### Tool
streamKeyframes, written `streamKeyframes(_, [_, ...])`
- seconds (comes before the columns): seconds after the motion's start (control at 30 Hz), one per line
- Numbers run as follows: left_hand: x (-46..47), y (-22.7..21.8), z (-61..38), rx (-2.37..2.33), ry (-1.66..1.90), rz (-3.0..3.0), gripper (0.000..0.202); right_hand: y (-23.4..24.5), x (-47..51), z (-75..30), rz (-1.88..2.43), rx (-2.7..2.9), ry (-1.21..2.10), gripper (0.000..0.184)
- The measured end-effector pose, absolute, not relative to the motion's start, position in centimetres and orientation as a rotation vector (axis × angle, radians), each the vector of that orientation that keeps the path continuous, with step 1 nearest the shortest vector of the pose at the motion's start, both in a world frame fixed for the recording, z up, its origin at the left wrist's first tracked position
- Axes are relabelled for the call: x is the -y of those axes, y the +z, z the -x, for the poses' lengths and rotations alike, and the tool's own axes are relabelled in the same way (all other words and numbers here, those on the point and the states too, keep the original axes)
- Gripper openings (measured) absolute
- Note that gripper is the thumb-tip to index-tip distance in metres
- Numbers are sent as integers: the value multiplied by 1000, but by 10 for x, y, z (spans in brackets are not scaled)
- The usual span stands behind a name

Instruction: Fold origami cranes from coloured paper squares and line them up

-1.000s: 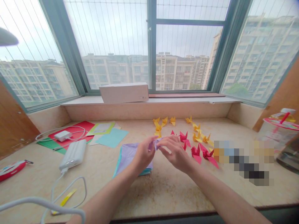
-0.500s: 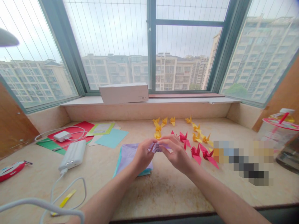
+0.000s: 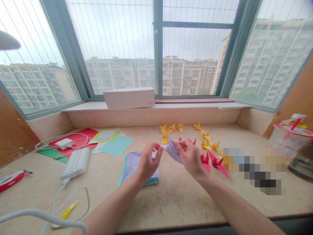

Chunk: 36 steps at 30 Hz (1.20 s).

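A small folded piece of lilac paper (image 3: 172, 150) is held in the air above the stone counter (image 3: 176, 199), between the two hands and a little in front of the stack of lilac and teal sheets (image 3: 132, 166). By the left hand (image 3: 147, 160) its pointed left end is pinched between thumb and forefinger, while the other fingers are curled loosely. By the right hand (image 3: 192, 158) the opposite, wider part is gripped with the fingertips. The piece is stretched slightly between the two grips, and it seems to be lifted off the surface so that its flaps can be reached from both sides, which would be harder if it were lying flat. The sheet stack is placed just below the left wrist, probably to be within easy reach. The finished yellow cranes (image 3: 171, 128) are set in a curved row behind the hands, and the red cranes (image 3: 215, 162) are laid to the right of the right hand, apart from the flat sheets, so it appears that folded things are kept on one side and unused paper on the other. A white power bank (image 3: 75, 163) with its cable, a charger (image 3: 64, 143) on red and green sheets (image 3: 84, 133), and a light blue sheet (image 3: 116, 145) are lying well to the left. A white box (image 3: 129, 98) is resting on the window sill.
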<state>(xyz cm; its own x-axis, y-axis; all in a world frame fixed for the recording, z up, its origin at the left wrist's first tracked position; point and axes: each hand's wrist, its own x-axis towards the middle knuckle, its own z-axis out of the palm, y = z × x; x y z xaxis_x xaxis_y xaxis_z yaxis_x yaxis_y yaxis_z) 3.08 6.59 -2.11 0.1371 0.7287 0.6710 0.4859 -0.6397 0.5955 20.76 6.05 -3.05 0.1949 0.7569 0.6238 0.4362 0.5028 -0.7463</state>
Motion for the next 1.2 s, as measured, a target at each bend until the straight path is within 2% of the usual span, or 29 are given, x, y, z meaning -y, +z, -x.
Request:
streamKeyframes(0.1, [-64,-23,-34,-1129,1318,-2252,27,-31,-59,-206,1118,1454,221,28])
streamKeyframes(0.17, [-64,-26,-37,-1095,1244,-2241,25,-31,-54,-203,1101,1512,178,24])
streamKeyframes(0.37, [-68,-30,-37,-1021,1240,-2015,20,-32,-50,-197,935,1608,151,17])
streamKeyframes(0.7, [-73,-28,-36,-741,1268,-1672,36,-28,-52,-204,812,1649,200,11])
streamKeyframes(0.97, [-74,-27,-36,-629,1385,-1487,36,-36,-48,-200,759,1820,186,20])
streamKeyframes(1.2, [-78,-27,-34,-590,1359,-1516,38,-34,-60,-203,839,1509,498,27])
